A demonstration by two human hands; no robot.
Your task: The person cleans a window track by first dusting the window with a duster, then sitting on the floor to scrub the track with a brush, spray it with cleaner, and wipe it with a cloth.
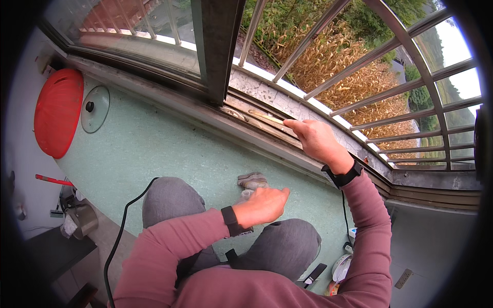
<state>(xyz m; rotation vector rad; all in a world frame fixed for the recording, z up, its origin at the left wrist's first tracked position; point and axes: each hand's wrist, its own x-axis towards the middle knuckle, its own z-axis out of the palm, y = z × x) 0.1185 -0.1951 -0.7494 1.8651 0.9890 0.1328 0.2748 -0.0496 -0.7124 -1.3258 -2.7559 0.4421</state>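
Note:
My right hand (316, 139) grips a thin, pale, stick-like tool (269, 117), whose far end lies in the sliding window's track (287, 135). Dirt marks show along that track, and a small loose loop of material (235, 113) lies in it beside the window frame's upright. Above my knees is my left hand (262, 206), its fingers curled and the index finger pointing forward. Whether anything sits inside its palm is hidden. Just beyond it a crumpled grey-brown cloth (252, 180) rests on the green countertop (173, 142), partly covered by the hand.
Metal security bars (331, 75) curve outside the opening. A glass pane (134, 42) fills the left side. On the countertop's left end are a red plastic cover (58, 113) and a glass pot lid (95, 109). A black cable (122, 227) runs past my left knee; a metal pot (83, 220) stands lower.

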